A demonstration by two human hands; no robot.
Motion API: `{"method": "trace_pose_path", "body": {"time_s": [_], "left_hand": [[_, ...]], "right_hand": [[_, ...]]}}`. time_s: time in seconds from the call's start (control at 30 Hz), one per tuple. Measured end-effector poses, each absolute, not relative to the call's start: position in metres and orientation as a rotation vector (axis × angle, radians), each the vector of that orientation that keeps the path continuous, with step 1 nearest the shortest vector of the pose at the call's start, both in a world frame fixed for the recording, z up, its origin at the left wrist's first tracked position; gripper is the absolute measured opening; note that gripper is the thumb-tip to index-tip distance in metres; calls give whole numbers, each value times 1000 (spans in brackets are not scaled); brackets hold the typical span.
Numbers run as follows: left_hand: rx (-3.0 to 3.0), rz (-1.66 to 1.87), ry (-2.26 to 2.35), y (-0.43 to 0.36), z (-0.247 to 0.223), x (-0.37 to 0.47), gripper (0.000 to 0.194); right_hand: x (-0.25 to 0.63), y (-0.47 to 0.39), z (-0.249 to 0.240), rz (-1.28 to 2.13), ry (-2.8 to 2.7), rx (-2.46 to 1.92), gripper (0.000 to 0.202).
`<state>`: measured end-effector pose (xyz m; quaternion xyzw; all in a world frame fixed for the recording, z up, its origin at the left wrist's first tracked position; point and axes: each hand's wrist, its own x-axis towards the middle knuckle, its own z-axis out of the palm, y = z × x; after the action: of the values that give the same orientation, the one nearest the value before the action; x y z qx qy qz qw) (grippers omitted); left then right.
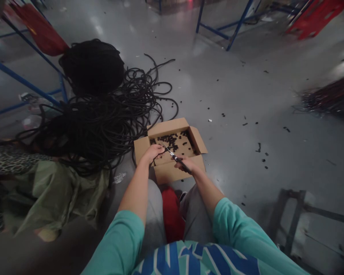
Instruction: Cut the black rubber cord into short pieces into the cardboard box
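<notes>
My right hand (187,164) is wrapped round the black handles of a pair of scissors (175,157). Their silver blades point up and left, over a cardboard box (173,173) between my knees. At the blade tips, my left hand (153,152) is closed in a pinch on black cord, mostly hidden by the fingers. Many short black cut pieces (172,142) lie on the bottom of the box, thickest near the far side. The box flaps are folded outward.
Left of the box lies a tangled heap of black cord (103,118), with a large black bundle (93,65) behind it. A person in green trousers (65,187) sits at left. Black scraps (259,147) dot the floor at right. A metal frame (296,214) stands lower right.
</notes>
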<state>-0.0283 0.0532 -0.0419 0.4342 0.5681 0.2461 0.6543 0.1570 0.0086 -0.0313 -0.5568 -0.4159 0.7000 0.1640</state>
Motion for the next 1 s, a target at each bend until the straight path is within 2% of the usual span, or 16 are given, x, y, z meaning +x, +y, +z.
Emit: {"method": "trace_pose_path", "body": {"time_s": [0.33, 0.6, 0.77, 1.0], "left_hand": [[977, 609, 1470, 57, -52, -29, 9], [819, 722, 1396, 56, -46, -27, 40], [815, 718, 1460, 55, -42, -22, 18], [872, 668, 1386, 52, -37, -15, 17]], "right_hand": [[162, 8, -32, 1860, -1285, -1711, 42], [162, 8, -40, 1893, -1139, -1692, 49], [160, 8, -38, 1942, -1159, -1654, 52], [159, 7, -33, 1981, -1146, -1595, 56]]}}
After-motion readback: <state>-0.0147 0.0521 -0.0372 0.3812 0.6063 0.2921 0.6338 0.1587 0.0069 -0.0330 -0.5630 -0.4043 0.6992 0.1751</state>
